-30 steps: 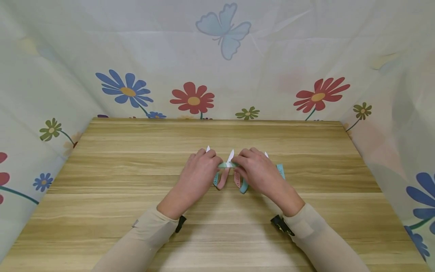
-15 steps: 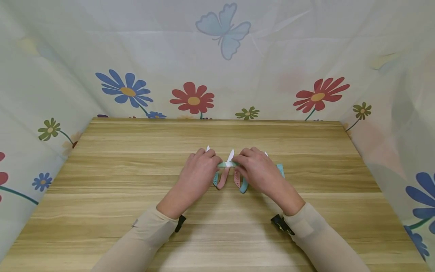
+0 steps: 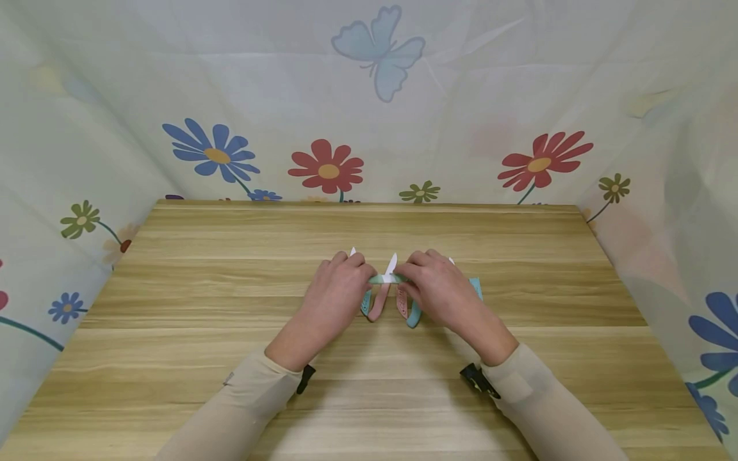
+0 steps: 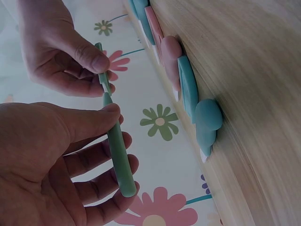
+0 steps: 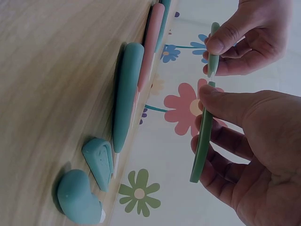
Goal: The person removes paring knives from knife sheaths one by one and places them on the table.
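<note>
Fingers and thumb of my left hand (image 3: 340, 291) pinch the light green handle of a small white-bladed knife (image 4: 121, 165), held above the table. My right hand (image 3: 438, 288) pinches a slim green piece (image 5: 203, 141) that looks like its sheath, in line with the handle. A short stretch of white blade (image 3: 387, 279) shows between the two hands; the rest is hidden. Beneath lie a pink-handled knife (image 3: 379, 304) with its white blade pointing away, a pink sheath (image 3: 401, 301) and a teal handle (image 3: 414, 314). My hands partly cover other knives.
A teal sheath (image 3: 476, 288) lies right of my right hand, and another teal piece (image 3: 366, 302) by my left. The wooden table (image 3: 380, 397) ends at a flower-printed cloth (image 3: 461, 96) behind and at both sides. Black straps (image 3: 478, 381) sit at my wrists.
</note>
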`<state>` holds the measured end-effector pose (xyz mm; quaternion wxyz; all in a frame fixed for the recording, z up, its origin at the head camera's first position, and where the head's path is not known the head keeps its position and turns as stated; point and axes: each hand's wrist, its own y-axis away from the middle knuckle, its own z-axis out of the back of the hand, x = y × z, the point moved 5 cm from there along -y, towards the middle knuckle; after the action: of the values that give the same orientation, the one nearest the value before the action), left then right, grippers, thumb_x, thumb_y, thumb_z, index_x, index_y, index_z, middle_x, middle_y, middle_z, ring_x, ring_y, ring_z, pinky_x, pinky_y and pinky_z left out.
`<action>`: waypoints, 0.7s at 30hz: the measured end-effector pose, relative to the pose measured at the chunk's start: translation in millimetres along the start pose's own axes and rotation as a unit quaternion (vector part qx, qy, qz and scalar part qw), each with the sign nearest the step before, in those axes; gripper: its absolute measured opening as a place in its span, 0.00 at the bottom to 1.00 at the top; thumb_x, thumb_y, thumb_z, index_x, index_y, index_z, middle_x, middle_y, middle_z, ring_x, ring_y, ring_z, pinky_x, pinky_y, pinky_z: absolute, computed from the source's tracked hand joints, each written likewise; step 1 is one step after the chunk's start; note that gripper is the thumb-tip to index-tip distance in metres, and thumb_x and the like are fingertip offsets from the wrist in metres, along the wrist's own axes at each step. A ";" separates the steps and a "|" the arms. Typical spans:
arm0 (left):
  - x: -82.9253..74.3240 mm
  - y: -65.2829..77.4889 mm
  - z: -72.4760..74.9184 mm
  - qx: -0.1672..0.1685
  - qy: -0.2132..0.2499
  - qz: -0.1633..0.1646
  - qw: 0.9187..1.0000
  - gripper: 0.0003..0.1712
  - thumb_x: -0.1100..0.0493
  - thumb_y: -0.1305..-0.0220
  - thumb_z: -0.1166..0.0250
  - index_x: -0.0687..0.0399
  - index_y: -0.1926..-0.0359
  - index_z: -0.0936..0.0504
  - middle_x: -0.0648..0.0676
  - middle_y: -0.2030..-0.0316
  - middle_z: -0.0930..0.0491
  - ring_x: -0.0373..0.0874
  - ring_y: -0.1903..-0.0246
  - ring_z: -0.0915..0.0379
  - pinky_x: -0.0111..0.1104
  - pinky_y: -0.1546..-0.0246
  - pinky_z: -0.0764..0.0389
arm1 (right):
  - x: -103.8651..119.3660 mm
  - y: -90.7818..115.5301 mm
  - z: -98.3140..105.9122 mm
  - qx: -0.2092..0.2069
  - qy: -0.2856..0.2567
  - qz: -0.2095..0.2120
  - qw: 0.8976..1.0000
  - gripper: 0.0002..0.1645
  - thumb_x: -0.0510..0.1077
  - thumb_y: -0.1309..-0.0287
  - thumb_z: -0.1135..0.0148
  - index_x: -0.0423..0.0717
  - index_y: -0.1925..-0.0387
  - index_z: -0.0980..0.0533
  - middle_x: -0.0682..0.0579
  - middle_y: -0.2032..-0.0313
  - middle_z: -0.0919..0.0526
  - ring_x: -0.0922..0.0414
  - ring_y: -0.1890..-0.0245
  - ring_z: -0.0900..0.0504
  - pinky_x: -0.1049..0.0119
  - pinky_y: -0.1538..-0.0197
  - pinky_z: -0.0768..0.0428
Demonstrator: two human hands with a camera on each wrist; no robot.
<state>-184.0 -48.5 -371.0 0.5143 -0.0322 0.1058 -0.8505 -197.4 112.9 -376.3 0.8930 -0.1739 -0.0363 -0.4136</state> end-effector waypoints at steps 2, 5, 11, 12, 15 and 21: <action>0.0 0.2 0.1 0.000 -0.001 0.000 1.000 0.13 0.57 0.38 0.19 0.52 0.54 0.08 0.51 0.61 0.17 0.49 0.64 0.25 0.39 0.67 0.21 | 0.0 0.2 0.0 0.001 -0.003 -0.003 1.000 0.13 0.42 0.34 0.24 0.46 0.49 0.12 0.50 0.56 0.14 0.51 0.60 0.20 0.58 0.57 0.17; 0.2 0.6 0.0 0.002 -0.003 0.001 1.000 0.13 0.57 0.38 0.19 0.52 0.54 0.08 0.51 0.62 0.17 0.49 0.64 0.25 0.39 0.67 0.21 | -0.2 0.6 0.6 0.000 -0.009 -0.007 1.000 0.14 0.42 0.35 0.24 0.45 0.49 0.12 0.50 0.57 0.14 0.51 0.60 0.20 0.58 0.58 0.17; 0.9 0.3 0.0 0.004 -0.002 0.006 1.000 0.12 0.57 0.38 0.20 0.52 0.54 0.08 0.51 0.62 0.18 0.49 0.64 0.25 0.39 0.67 0.22 | -1.1 0.7 2.0 -0.007 -0.017 -0.007 1.000 0.13 0.42 0.36 0.23 0.45 0.50 0.12 0.50 0.58 0.14 0.51 0.61 0.21 0.59 0.58 0.17; 1.0 0.2 0.0 0.004 -0.002 0.006 1.000 0.13 0.57 0.38 0.20 0.52 0.53 0.08 0.50 0.62 0.18 0.49 0.64 0.25 0.39 0.67 0.22 | -1.2 0.7 2.0 -0.007 -0.017 -0.006 1.000 0.13 0.42 0.36 0.23 0.45 0.50 0.12 0.50 0.58 0.14 0.51 0.61 0.21 0.59 0.58 0.17; 1.6 0.1 0.4 0.003 -0.002 0.006 1.000 0.13 0.58 0.38 0.19 0.53 0.53 0.08 0.51 0.62 0.18 0.49 0.64 0.25 0.39 0.67 0.22 | -1.5 0.2 2.1 -0.008 -0.014 -0.001 1.000 0.13 0.41 0.36 0.23 0.45 0.51 0.12 0.50 0.58 0.14 0.51 0.62 0.20 0.59 0.58 0.18; 1.8 0.1 2.8 0.000 -0.001 0.007 1.000 0.13 0.59 0.39 0.19 0.54 0.53 0.08 0.51 0.62 0.17 0.50 0.64 0.25 0.40 0.66 0.21 | -2.4 0.8 3.6 -0.013 -0.013 0.007 1.000 0.13 0.40 0.37 0.23 0.44 0.51 0.12 0.49 0.58 0.14 0.51 0.62 0.20 0.59 0.57 0.18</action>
<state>-184.3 -50.6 -368.4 0.5205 -0.0320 0.1058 -0.8467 -198.1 116.3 -373.6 0.8931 -0.1913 -0.0414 -0.4051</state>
